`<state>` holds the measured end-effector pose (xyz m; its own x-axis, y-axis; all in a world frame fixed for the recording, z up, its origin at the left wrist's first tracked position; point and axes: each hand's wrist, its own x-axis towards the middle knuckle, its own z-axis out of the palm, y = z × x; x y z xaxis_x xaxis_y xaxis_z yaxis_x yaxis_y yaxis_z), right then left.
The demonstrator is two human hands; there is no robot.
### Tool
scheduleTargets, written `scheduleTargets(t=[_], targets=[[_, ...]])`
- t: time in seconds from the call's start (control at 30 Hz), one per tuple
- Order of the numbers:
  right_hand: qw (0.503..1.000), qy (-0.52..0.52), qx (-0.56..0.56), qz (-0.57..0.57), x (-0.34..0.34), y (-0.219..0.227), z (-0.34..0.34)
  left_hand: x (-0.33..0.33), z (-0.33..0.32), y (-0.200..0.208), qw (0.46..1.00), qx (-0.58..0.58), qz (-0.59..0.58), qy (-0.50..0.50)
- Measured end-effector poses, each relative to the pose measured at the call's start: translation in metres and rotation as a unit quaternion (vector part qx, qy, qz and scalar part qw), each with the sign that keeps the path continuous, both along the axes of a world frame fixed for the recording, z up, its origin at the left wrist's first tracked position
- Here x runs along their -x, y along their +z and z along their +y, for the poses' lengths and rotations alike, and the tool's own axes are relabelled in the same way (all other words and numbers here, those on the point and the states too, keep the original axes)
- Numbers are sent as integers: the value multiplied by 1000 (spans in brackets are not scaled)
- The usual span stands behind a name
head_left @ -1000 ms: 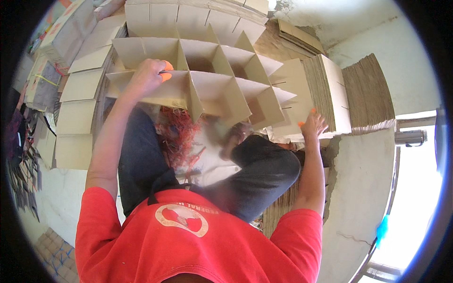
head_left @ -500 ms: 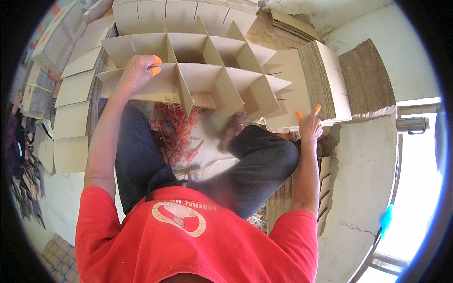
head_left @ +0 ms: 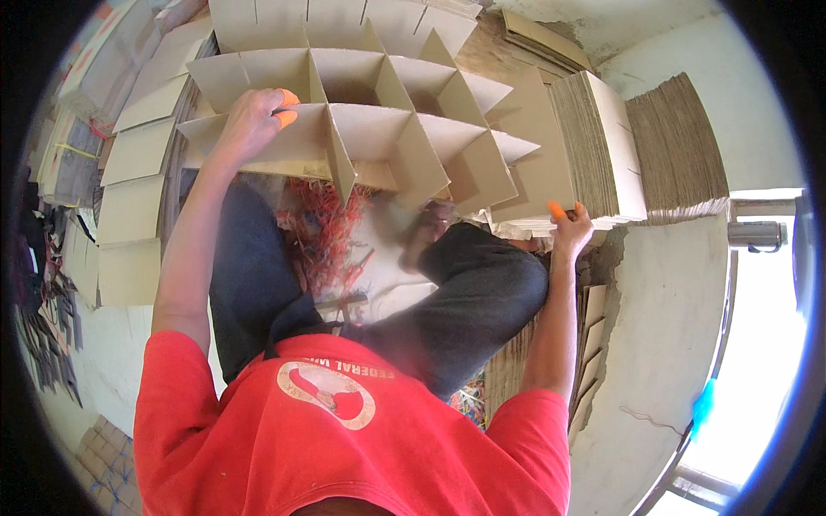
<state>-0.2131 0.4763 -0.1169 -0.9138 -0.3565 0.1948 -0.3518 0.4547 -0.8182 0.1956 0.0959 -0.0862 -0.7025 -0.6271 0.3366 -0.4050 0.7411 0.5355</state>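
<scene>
A cardboard divider grid [head_left: 379, 129] of interlocked strips stands in front of me, its cells open upward. My left hand [head_left: 252, 125] is closed on the top edge of its nearest long strip, toward the left end; orange covers show on the fingertips. To the right of the grid lies a flat cardboard sheet [head_left: 535, 185]. My right hand [head_left: 572, 232] pinches the near right corner of that sheet, with an orange-covered finger over its edge. The other fingers of this hand are curled and partly hidden.
Stacks of cardboard sheets [head_left: 592, 142] and brown board [head_left: 675, 150] stand at the right by the wall. Slotted strips [head_left: 335, 19] lie beyond the grid. Overlapping cardboard pieces [head_left: 133, 206] line the left. Red shredded strands [head_left: 323, 228] lie between my legs.
My right hand has closed its fingers on the sheet's corner, where they were spread at the edge before. My left hand keeps its hold on the grid, and the view has shifted slightly.
</scene>
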Motion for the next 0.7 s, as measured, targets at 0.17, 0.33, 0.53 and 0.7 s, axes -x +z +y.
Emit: scheduleTargets(t=[0.17, 0.33, 0.53, 0.7], targets=[[973, 23, -91, 209, 22, 8, -28, 5, -5, -5, 1000, -2, -7, -21], [944, -18, -213, 253, 21, 53, -54, -2, -1, 8, 999, 18, 33, -35], [861, 60, -26, 504, -103, 205, -92, -59, -9, 13, 995, 62, 72, 44], [913, 259, 172, 266, -193, 220, -148, -105, -32, -3, 982, 145, 66, 98]])
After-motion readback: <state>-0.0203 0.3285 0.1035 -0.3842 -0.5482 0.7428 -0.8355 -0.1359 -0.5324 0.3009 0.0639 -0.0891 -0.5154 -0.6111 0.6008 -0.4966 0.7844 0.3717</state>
